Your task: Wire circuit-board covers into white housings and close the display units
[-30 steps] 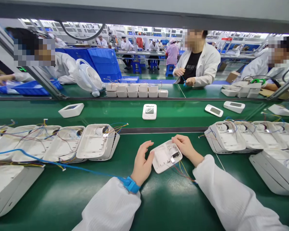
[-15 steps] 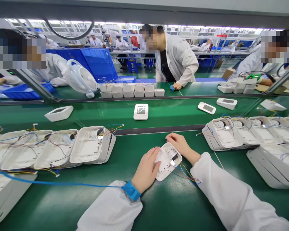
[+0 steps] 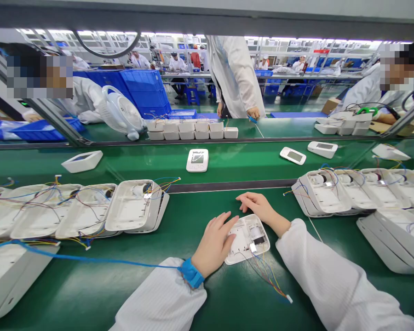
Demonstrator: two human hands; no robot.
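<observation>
A white plastic housing (image 3: 242, 230) lies on the green bench in front of me, its hollow inside facing up. A small cylindrical part and a black piece sit in its right side. Thin coloured wires (image 3: 274, 281) trail from it toward me and end in a white plug. My left hand (image 3: 214, 242) rests at the housing's left edge, fingers stretched and thumb over the rim. A blue wrist strap (image 3: 191, 273) with a cord circles that wrist. Just behind the housing is my right hand (image 3: 257, 207), fingers loosely bent and apart, with nothing seen in it.
Rows of wired white housings stand on the left (image 3: 133, 207) and right (image 3: 326, 191). Across the bench runs a green conveyor (image 3: 241, 158) carrying a device with a screen (image 3: 197, 160) and several others. Beyond are a fan (image 3: 122, 110) and co-workers in white coats.
The housing has turned and shifted slightly right and toward me, its wires now swung out in front. My right hand's fingers have spread a little. The co-worker opposite has straightened up.
</observation>
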